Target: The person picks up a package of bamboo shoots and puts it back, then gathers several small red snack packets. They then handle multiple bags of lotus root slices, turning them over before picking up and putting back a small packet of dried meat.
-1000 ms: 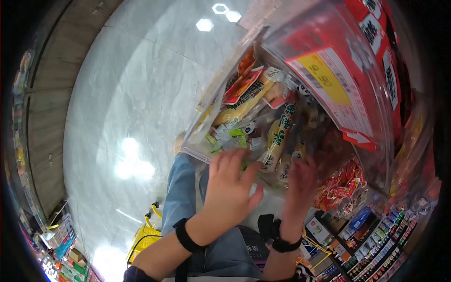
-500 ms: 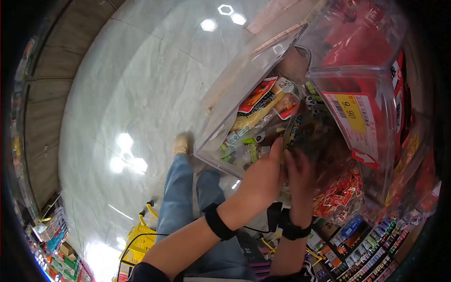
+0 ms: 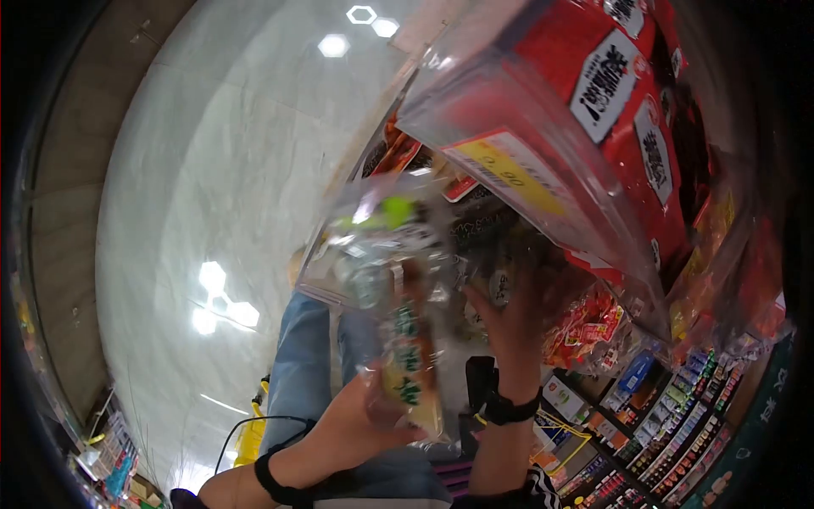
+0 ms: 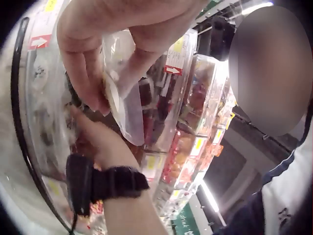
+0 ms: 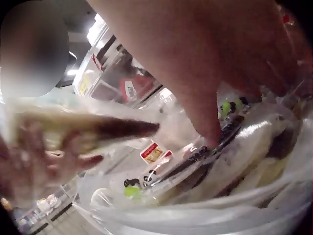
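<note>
My left hand (image 3: 373,416) grips a clear plastic package (image 3: 407,339) with a long yellowish-brown item in it and green characters, raised in front of the bin. In the left wrist view the fingers of the left hand (image 4: 132,29) pinch its pale edge. My right hand (image 3: 517,314) reaches down into the clear bin (image 3: 318,293), its fingers among dark and pale wrapped packages (image 3: 479,220). From the right wrist view, the right hand (image 5: 210,63) touches shiny wrappers (image 5: 244,147); whether it grips one cannot be told.
A clear box of red packages (image 3: 606,85) with a yellow price label (image 3: 509,174) stands at the bin's right. Small red packets (image 3: 589,327) lie beyond the right hand. Shelves of goods (image 3: 670,424) stand lower right, and a yellow basket (image 3: 250,437) is on the floor.
The left hand has come out of the bin, moving down and left with the package in its grip. The right hand remains in the bin. The head view has shifted.
</note>
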Tool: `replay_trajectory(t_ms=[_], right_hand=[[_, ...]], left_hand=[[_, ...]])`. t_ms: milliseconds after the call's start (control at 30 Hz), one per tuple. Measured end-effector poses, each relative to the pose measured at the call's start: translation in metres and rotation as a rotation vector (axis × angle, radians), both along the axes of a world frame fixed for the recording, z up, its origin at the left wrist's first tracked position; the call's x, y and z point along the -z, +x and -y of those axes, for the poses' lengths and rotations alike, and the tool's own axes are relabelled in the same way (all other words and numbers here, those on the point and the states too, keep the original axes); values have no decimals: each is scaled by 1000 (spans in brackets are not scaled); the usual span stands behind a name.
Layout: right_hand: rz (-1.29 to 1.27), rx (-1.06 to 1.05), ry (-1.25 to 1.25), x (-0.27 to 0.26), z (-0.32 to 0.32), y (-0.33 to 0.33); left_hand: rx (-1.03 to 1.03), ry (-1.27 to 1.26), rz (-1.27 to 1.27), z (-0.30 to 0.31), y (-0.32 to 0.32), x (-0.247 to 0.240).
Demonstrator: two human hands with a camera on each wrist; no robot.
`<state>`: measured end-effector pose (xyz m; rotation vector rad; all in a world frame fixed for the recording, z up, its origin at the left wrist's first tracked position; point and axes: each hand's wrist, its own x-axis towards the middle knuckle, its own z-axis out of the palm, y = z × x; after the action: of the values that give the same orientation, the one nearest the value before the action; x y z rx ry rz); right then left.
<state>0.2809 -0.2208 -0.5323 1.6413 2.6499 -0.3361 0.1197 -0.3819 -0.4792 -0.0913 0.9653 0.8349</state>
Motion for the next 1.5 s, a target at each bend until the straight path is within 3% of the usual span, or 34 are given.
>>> replay_trajectory(t_ms=[100,333,433,633,700,800,900,1067,1167,1267,1367,1433,1500], right_hand=[[-2,76,-173,6,-6,-1],[37,186,-215,6,-1,-5],[183,17,-27,-9,13,-24],[41,-572,-160,-8,4,-66],[53,-583,-117,6,0,-74],[141,-617,-56,8,1,-89],[84,-606,-106,7,2,-87],[41,-571,-107,-27,-8,-46],[150,-498,141,-56,-6,-20],[-95,-171,207,-75,3,14],[-670,383,-114,-84,26,32],[-672,316,-81,-91,48,32],[-824,411,-271,-101,86,24]], left_hand=[[65,199,-147,24,-1,13],[179,133,-136,38,-9,22],[145,117,-141,42,-12,25],[175,116,-168,70,-12,33],[176,105,-157,75,-13,34],[335,193,-527,83,-10,41],[159,179,-58,76,-16,46],[78,217,-50,74,-23,41],[126,332,-299,64,-25,23],[86,446,-545,55,-18,9],[72,463,-441,50,-15,2],[71,416,-273,43,-14,3],[59,338,-100,36,-11,6]])
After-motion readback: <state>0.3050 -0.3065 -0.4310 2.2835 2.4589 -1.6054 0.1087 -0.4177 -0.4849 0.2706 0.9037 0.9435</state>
